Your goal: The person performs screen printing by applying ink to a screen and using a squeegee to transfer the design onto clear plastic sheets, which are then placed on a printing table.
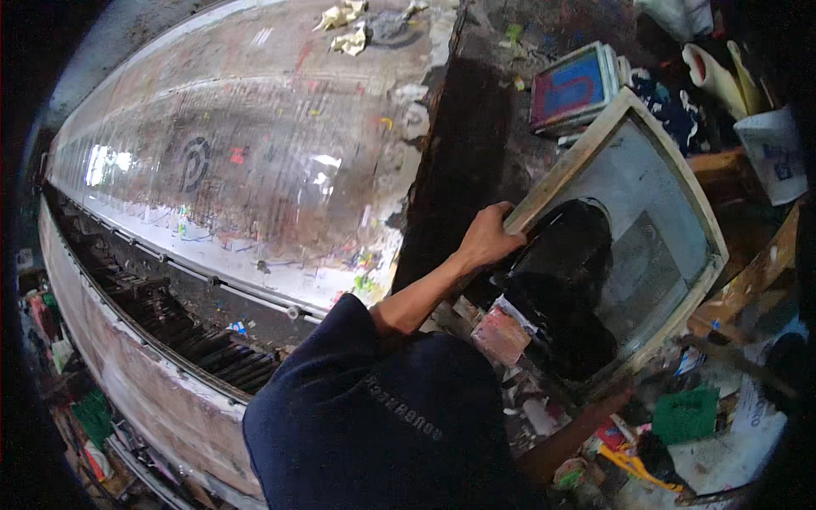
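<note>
In the head view, the upper-left rail of a screen-printing frame (pixel 639 242) is held near its lower end by the left grip (pixel 491 234); the hand is closed about the rail, the fingertips partly hidden. The frame is set at a slant, and its grey mesh is spread to the right of that grip, reaching above and below it; a broad black patch (pixel 571 251) is seen across it, just beside the hand. The right grip (pixel 614 406) is placed below and to the right of the left one, by the frame's lower rail; it is deeply shadowed, and how far it is closed, or on what, cannot be told. Below the left grip a pinkish block (pixel 501 334) is seen; above and to the right of that same grip, blue-and-red smaller framed screens (pixel 569 89) are stacked. A long glossy desk (pixel 255 136) is seen to its left. To the right grip's right, a green sheet (pixel 685 415) is seen.
</note>
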Demonstrator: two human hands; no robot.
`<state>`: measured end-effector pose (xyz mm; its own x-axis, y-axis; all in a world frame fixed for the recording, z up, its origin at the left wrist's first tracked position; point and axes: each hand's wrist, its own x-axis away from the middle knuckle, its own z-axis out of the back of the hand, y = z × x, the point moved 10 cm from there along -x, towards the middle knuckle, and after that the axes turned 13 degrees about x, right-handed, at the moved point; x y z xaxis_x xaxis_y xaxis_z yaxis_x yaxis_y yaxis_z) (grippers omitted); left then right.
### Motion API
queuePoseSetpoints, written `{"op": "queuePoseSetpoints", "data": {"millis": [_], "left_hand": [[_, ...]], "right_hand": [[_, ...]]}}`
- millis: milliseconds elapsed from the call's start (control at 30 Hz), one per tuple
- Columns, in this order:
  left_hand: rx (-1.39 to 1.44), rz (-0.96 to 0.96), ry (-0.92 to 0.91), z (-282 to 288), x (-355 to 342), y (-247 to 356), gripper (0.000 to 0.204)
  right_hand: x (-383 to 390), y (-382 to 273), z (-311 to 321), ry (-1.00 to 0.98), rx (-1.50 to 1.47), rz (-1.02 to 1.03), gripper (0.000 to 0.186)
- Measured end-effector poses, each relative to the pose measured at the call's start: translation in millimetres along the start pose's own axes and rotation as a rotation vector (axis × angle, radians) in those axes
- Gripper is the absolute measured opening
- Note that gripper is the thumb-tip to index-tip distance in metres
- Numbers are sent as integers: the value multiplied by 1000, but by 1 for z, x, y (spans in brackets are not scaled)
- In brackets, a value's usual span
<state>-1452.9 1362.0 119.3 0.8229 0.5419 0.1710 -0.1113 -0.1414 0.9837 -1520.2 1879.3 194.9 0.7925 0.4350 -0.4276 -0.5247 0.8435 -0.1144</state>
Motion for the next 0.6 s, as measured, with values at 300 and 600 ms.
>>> {"op": "queuePoseSetpoints", "data": {"millis": [300, 600], "left_hand": [[-19, -66, 268, 51, -109, 42, 57], [-36, -188, 642, 109, -239, 56, 55]], "right_hand": [[-179, -9, -134, 106, -957, -1111, 65], [-460, -43, -346, -404, -1174, -598, 77]]}}
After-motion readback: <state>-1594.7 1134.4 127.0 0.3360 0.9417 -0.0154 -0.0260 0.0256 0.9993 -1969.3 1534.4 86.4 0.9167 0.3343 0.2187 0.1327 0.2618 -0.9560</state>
